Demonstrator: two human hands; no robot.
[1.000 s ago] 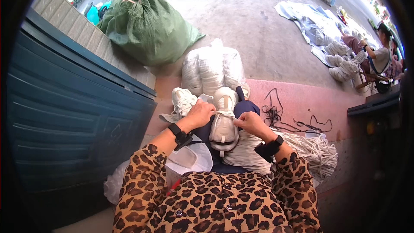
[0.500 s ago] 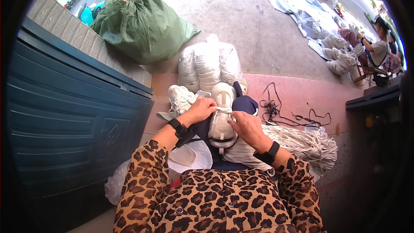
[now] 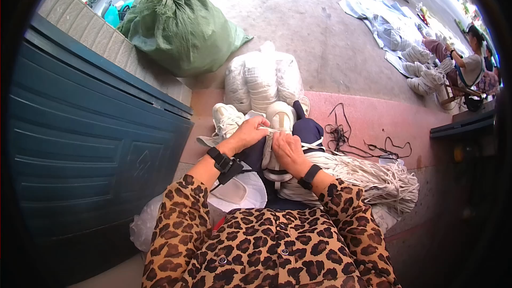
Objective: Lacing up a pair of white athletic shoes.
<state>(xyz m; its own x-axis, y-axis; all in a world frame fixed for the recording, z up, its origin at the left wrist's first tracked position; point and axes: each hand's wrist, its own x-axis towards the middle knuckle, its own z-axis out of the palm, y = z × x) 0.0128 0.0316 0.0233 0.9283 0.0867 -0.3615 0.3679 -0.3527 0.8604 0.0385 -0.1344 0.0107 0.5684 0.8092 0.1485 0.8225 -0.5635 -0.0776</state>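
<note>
A pale beige sneaker (image 3: 281, 116) lies between my knees, its toe pointing away from me. My left hand (image 3: 249, 133) is at its left side, thumb and fingers pinched on a white shoelace (image 3: 272, 130). Over the sneaker's middle, my right hand (image 3: 288, 152) has its fingers bent together at the lacing; the fingertips are partly hidden, but they appear closed on the lace too. The hand covers much of the tongue and opening. Another white sneaker (image 3: 228, 119), laced, sits just left of my left hand. A thick bundle of white laces (image 3: 373, 178) lies right of my right hand.
Clear bags of packed white shoes (image 3: 262, 80) stand ahead. A big green sack (image 3: 184, 29) sits at far left, beside a blue door (image 3: 96, 133). Black laces (image 3: 341, 130) lie on the pink floor. At far right, a person (image 3: 469, 66) sits near piled shoes.
My right hand has moved left and in onto the sneaker's lacing, its fingers going from spread to bent together. The left hand stays pinched, close to its earlier place.
</note>
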